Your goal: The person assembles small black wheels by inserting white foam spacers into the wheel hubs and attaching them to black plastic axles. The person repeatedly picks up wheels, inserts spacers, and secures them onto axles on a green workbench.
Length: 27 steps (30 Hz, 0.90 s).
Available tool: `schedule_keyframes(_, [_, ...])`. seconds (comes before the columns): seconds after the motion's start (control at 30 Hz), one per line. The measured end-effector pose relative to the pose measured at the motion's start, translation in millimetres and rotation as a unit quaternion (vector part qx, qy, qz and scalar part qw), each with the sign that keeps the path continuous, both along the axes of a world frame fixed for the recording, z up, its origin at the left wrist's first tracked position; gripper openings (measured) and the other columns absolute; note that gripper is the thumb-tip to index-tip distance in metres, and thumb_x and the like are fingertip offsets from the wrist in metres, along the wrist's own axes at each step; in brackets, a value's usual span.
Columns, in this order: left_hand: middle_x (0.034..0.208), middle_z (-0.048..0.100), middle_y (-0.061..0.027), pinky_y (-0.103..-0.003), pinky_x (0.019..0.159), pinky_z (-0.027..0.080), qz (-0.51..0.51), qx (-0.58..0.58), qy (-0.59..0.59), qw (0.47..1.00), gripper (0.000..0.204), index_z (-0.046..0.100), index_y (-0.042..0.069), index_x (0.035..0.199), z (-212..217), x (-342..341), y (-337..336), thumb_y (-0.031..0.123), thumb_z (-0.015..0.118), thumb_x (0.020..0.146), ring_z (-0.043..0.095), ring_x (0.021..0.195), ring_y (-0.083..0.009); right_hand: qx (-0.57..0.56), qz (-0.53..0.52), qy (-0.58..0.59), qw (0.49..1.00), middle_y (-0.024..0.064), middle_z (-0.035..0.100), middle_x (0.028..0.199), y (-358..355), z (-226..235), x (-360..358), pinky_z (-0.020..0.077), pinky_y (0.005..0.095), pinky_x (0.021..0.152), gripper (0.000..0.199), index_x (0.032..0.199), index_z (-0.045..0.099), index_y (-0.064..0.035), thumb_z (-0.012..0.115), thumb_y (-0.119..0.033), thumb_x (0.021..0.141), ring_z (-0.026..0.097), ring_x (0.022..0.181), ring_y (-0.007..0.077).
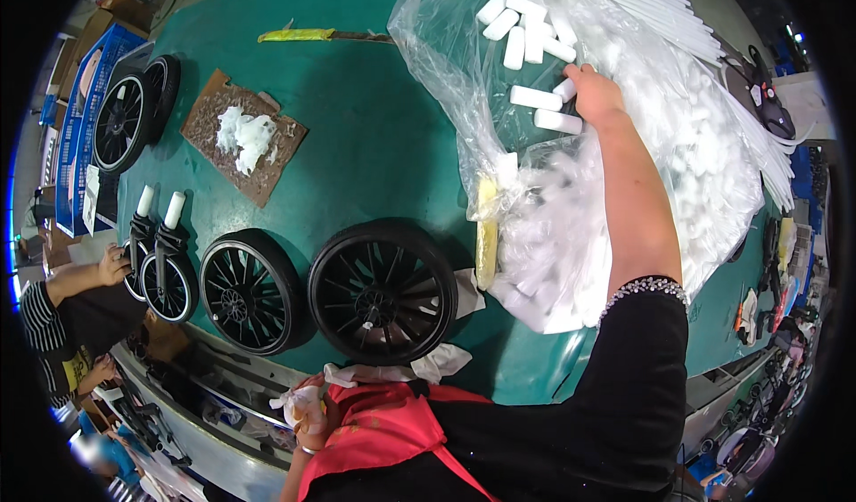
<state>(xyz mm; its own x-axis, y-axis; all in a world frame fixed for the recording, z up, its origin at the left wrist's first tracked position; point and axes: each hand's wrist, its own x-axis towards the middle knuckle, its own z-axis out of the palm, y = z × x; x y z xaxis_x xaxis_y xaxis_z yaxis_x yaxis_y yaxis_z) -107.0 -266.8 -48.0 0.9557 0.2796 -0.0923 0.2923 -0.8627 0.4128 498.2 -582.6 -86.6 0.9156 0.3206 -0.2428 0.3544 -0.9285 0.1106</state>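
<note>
Since loose white cylinders (535,98) lie apart from the bagged pile (704,172), likely for easier picking, right hand (599,97) has fingers bent at one there, can't tell if pinching; left hand (309,415) meets crumpled white material (292,402), fingers unreadable.

1 cylinder (563,91) (in right hand (596,97)) partly hidden.

On the tabletop (357,145), cardboard (205,123) is resting behind two wheels (376,308), both lying left of the tubes (535,98) and bag (428,29).
</note>
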Motion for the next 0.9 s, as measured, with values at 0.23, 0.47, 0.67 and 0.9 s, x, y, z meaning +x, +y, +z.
schedule_keyframes(0.23, [0.105,0.066,-0.0117,-0.041,0.087,0.047,-0.006,-0.001,-0.003,1.0,0.036,0.062,0.004,0.104,8,14,3,-0.001,0.062,0.068,0.063,0.1,-0.0306,0.259,-0.058,-0.053,0.963,0.0108,0.058,0.123,-31,6,-6,0.0436,0.0407,0.098,0.043,0.127,0.054,-0.0157,0.055,-0.024,0.085,0.055,0.116,0.0316])
schedule_keyframes(0.47, [0.105,0.066,-0.0095,-0.04,0.087,0.048,0.041,-0.031,-0.013,0.999,0.033,0.063,0.007,0.106,-1,1,0,0.004,0.064,0.073,0.062,0.101,-0.0288,0.069,-0.261,-0.226,0.936,0.0162,0.058,0.122,-88,31,7,0.0429,0.0423,0.097,0.04,0.119,0.057,-0.012,0.06,-0.02,0.08,0.054,0.113,0.0343])
schedule_keyframes(0.67, [0.104,0.066,-0.0092,-0.04,0.088,0.048,0.042,-0.024,0.018,0.999,0.033,0.064,0.007,0.106,-2,6,-3,0.005,0.064,0.074,0.062,0.099,-0.0294,0.215,0.128,-0.065,0.966,0.0134,0.06,0.109,1,15,-30,0.0455,0.0432,0.092,0.027,0.102,0.056,-0.0073,0.062,-0.008,0.076,0.056,0.107,0.0342])
schedule_keyframes(0.9, [0.105,0.066,-0.0092,-0.04,0.088,0.049,-0.023,-0.03,0.011,0.999,0.034,0.063,0.007,0.107,6,13,7,0.004,0.064,0.073,0.063,0.101,-0.0294,0.106,-0.167,-0.108,0.974,0.0121,0.059,0.122,-64,1,-49,0.0315,0.0479,0.109,0.039,0.119,0.051,-0.0106,0.057,-0.007,0.081,0.05,0.122,0.0307])
